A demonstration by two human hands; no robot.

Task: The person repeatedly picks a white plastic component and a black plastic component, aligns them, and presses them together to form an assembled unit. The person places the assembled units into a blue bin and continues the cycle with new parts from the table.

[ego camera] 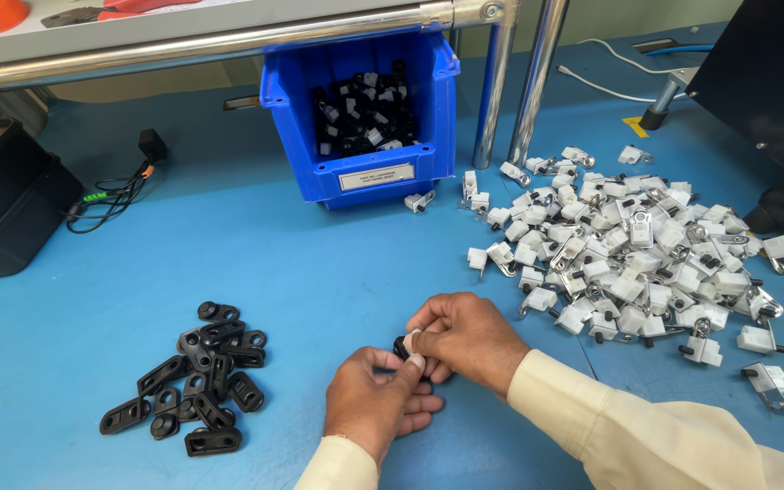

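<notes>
My left hand (372, 399) and my right hand (466, 334) meet just above the blue table, near its front edge. Together they pinch a small black plastic part (400, 346) with a white piece (409, 339) against it; most of it is hidden by my fingers. A heap of black oval plastic links (200, 377) lies to the left of my hands. A wide heap of white plastic clips with metal hooks (632, 254) lies to the right.
A blue bin (362, 172) with black and white parts stands at the back under a metal rail (229, 41). Two metal posts (514, 82) rise beside it. A black box (2, 200) and cables (115, 195) sit far left; a dark device (773, 82) far right.
</notes>
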